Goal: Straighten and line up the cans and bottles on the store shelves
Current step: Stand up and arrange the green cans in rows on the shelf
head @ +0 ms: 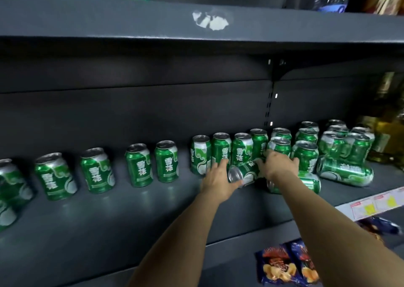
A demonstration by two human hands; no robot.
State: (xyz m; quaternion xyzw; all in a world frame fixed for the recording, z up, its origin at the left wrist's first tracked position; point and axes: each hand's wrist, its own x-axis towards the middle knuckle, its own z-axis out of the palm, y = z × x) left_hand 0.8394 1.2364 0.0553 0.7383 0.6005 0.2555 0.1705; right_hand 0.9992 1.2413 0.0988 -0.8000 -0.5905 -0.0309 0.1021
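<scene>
Green beer cans stand in a loose row along the back of a dark grey shelf [109, 221]; one upright can [166, 161] is near the middle. A tipped can [246, 173] lies on its side, base toward me. My left hand [216, 182] holds its near end, thumb under the base. My right hand [277, 164] grips its far end, fingers curled over it. Two more cans lie on their sides to the right: one [346, 174] in full view and one [308, 183] partly behind my right forearm. Upright cans [306, 153] crowd behind them.
An upper shelf [196, 22] overhangs the cans. Yellow-tinted bottles [384, 133] stand at the far right. Price tags [376, 206] line the shelf's front edge at right. Snack bags [286, 265] lie on the shelf below.
</scene>
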